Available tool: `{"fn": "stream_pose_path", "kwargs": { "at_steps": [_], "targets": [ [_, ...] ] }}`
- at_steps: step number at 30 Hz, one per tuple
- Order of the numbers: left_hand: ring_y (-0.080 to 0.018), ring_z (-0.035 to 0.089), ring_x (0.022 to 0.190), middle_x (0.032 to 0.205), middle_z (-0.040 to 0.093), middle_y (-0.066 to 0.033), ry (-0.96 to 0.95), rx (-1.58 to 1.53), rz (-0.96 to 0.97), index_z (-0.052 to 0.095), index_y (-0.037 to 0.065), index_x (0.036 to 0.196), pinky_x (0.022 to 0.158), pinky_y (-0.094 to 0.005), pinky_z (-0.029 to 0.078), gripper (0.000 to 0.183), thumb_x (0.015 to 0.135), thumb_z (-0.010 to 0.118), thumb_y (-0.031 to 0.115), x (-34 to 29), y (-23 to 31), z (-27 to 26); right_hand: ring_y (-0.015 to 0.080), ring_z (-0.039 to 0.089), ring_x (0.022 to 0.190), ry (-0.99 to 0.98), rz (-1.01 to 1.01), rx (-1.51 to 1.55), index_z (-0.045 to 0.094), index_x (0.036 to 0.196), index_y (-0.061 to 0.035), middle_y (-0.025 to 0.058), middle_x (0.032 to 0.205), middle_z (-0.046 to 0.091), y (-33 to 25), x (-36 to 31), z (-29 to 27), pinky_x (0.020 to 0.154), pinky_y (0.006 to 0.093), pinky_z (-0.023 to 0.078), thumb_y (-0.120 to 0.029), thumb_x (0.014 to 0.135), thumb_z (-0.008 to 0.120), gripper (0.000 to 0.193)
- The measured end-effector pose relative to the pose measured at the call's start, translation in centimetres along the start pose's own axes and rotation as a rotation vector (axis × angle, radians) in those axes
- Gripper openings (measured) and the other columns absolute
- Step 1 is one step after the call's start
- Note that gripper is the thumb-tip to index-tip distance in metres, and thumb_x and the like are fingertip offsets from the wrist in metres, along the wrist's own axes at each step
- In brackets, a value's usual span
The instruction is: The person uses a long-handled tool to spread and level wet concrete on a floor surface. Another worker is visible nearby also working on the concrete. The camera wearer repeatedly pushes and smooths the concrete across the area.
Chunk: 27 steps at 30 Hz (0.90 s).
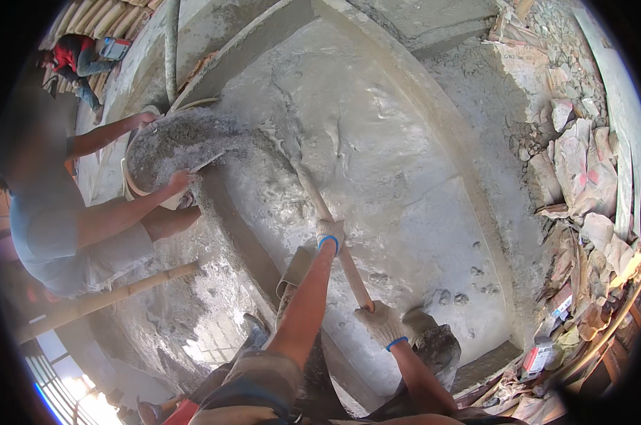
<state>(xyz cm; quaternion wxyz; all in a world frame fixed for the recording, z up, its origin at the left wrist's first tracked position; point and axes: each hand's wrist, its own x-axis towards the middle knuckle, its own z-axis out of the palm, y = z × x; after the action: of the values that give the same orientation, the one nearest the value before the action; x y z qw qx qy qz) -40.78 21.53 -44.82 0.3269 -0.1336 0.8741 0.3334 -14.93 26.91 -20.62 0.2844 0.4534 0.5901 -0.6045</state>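
My left hand (331, 232), in a knitted work glove with a blue cuff, is closed round the middle of a long wooden tool handle (350, 273). Lower down, near the handle's end, my right hand (380, 324) grips it in a matching glove. The handle slants up and left into wet grey cement mix (405, 205). Its working end is sunk in the mix, so I cannot tell what kind of tool it is. Beyond it, at the left, another person's hands (181, 180) hold a tilted round tub (128, 170), whose dark, grainy contents (172, 145) spill into the mix.
Low cement walls (433, 106) border the mix. Crumpled paper sacks (582, 163) and rubble lie along the right. A bamboo pole (115, 294) slants at the left, below the other person (58, 205). Someone in red (72, 53) is at the far left.
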Motion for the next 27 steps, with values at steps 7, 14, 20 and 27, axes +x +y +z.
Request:
{"fn": "stream_pose_path", "kwargs": {
  "at_steps": [7, 14, 20, 27],
  "targets": [
    [-0.0251, 0.07, 0.074, 0.084, 0.064, -0.0098, -0.477, -0.707, -0.566, 0.06, 0.004, 0.103, 0.075, -0.0456, 0.07, 0.023, 0.098, 0.077, 0.019, -8.2, -8.5, 8.2, 0.0454, 0.076, 0.09, 0.022, 0.147, -0.086, 0.073, 0.104, 0.0005, 0.027, 0.09, 0.075, 9.5, -16.0, -9.0, 0.077, 0.051, 0.057, -0.045, 0.091, 0.078, 0.048],
    [-0.0261, 0.069, 0.091, 0.102, 0.065, -0.0133, -0.842, -0.68, -0.886, 0.06, 0.005, 0.114, 0.087, -0.0465, 0.066, 0.021, 0.104, 0.07, 0.02, -22.6, -8.3, 8.3, 0.0435, 0.076, 0.077, 0.111, 0.272, -0.409, 0.074, 0.096, -0.003, 0.0231, 0.079, 0.074, 14.5, -24.8, -12.8, 0.07, 0.0522, 0.058, -0.042, 0.087, 0.082, 0.041],
    [-0.0257, 0.069, 0.094, 0.107, 0.063, -0.0115, -0.739, -0.571, -0.762, 0.058, 0.003, 0.122, 0.085, -0.0458, 0.066, 0.03, 0.101, 0.074, 0.017, -14.6, -3.9, 2.7, 0.0457, 0.075, 0.083, 0.146, 0.225, -0.329, 0.073, 0.098, -0.0025, 0.0251, 0.084, 0.074, 12.0, -17.9, -7.2, 0.071, 0.0543, 0.058, -0.041, 0.085, 0.081, 0.041],
    [-0.0217, 0.068, 0.09, 0.104, 0.062, -0.0083, -0.539, -0.638, -0.53, 0.059, 0.004, 0.119, 0.084, -0.0437, 0.067, 0.032, 0.098, 0.078, 0.018, -3.9, 3.2, -1.6, 0.047, 0.074, 0.081, 0.19, 0.226, -0.246, 0.075, 0.103, -0.003, 0.0259, 0.082, 0.073, 2.9, -7.5, -2.4, 0.071, 0.0531, 0.058, -0.038, 0.086, 0.084, 0.04]
  ]
}}
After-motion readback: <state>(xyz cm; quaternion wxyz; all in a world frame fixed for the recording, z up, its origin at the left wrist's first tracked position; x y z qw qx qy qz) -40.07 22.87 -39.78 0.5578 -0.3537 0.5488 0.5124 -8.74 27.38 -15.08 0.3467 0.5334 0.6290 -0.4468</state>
